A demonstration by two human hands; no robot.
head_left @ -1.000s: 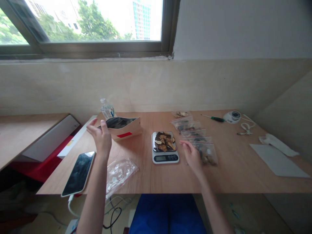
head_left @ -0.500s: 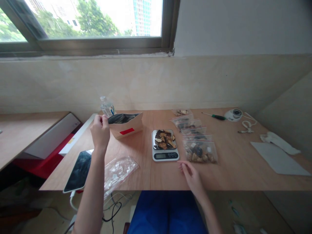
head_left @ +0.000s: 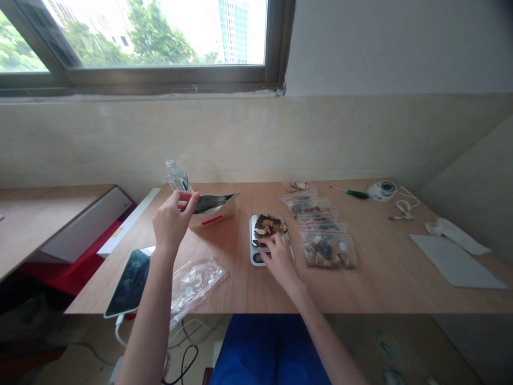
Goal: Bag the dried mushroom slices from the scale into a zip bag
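Left hand (head_left: 172, 222) pinches rim of tan kraft-paper pouch (head_left: 210, 220), grip keeping dark-lined mouth open. Right hand (head_left: 279, 262) half-curled, fingertips at brown dried slices (head_left: 267, 227) piled on white digital kitchen scale (head_left: 253, 227); cannot tell if holding any.

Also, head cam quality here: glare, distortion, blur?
Head view: the window blows out to near white; the wide lens bows the wall and table edges toward the frame sides; the right hand over the kitchen scale looks fairly sharp; the kraft pouch opening loses detail in shadow.
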